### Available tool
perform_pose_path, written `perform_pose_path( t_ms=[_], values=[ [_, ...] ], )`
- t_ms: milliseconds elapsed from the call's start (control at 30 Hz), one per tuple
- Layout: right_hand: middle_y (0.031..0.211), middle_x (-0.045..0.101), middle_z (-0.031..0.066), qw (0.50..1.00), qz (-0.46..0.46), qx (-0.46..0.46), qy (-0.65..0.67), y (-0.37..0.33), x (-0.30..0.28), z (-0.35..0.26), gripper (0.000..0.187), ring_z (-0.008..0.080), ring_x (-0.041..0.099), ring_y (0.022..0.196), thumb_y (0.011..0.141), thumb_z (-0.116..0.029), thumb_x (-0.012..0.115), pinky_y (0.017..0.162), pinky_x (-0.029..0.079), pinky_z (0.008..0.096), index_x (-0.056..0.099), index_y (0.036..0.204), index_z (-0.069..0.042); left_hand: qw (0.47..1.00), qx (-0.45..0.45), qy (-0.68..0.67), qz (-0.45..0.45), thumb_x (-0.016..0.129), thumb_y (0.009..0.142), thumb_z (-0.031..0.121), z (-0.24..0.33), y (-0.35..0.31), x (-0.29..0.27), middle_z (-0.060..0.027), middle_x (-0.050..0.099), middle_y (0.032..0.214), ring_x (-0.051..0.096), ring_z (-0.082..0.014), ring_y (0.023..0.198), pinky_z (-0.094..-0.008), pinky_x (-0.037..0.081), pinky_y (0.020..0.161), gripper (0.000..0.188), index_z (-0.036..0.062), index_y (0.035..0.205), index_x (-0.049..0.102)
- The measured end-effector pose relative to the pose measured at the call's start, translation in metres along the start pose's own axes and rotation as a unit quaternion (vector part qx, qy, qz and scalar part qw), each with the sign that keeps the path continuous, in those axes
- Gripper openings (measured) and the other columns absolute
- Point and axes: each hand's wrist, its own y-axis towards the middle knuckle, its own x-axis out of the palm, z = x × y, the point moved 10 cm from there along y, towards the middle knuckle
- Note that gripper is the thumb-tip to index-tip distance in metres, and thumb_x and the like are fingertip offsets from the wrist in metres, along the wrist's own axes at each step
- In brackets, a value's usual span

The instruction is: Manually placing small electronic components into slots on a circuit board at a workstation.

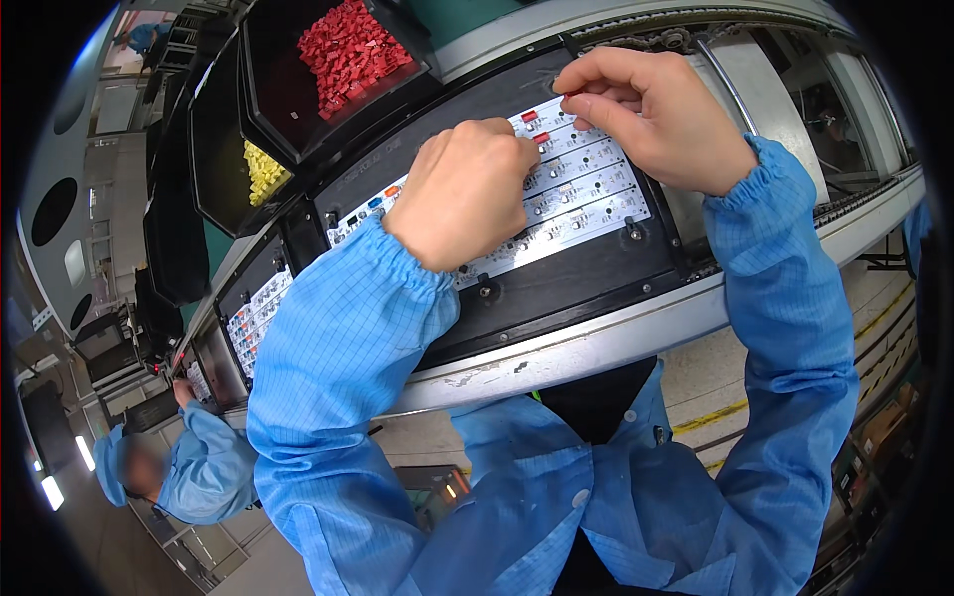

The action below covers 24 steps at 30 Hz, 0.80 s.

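Note:
My right hand is closed in a pinch over the upper right end of a white circuit board panel. A bit of a small red part shows between its thumb and forefinger. My left hand lies over the middle of the panel with its fingers curled together. Its fingertips are turned away, so what they hold, if anything, is hidden. Right beside those fingers a red component sits on a board strip, and another red component sits just above it. Blue and orange components show left of my left hand.
Behind the panel stand a black bin of red parts and a black bin of yellow parts. The panel lies in a black fixture on a metal-edged conveyor line. Further left are another board panel and a co-worker in blue.

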Motion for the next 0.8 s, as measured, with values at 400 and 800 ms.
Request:
perform_pose_path(
  t_ms=[400,800],
  values=[
    [0.088,0.071,0.0136,0.998,0.051,-0.029,0.022,0.000,-0.005,0.001,0.018,0.0202,0.069,0.079,0.091,-0.010,0.064,0.071,0.056,0.0295,0.067,0.104,0.002,0.999,0.022,0.030,0.003,0.065,0.072,0.001,0.004,0.004,0.005,-0.0173,0.067,0.086,0.066,-0.0350,0.076,-0.0431,0.054,0.071,0.016,-0.0007,0.086,0.073],
    [0.092,0.067,0.0097,0.992,-0.018,-0.105,-0.063,0.002,-0.002,-0.017,0.018,0.0177,0.065,0.086,0.090,-0.004,0.063,0.078,0.053,0.0291,0.065,0.107,0.001,0.999,0.014,0.016,0.034,0.066,0.072,0.001,0.001,0.000,-0.007,-0.0157,0.067,0.087,0.066,-0.0327,0.078,-0.0407,0.054,0.072,0.017,0.0021,0.088,0.074]
  ],
)
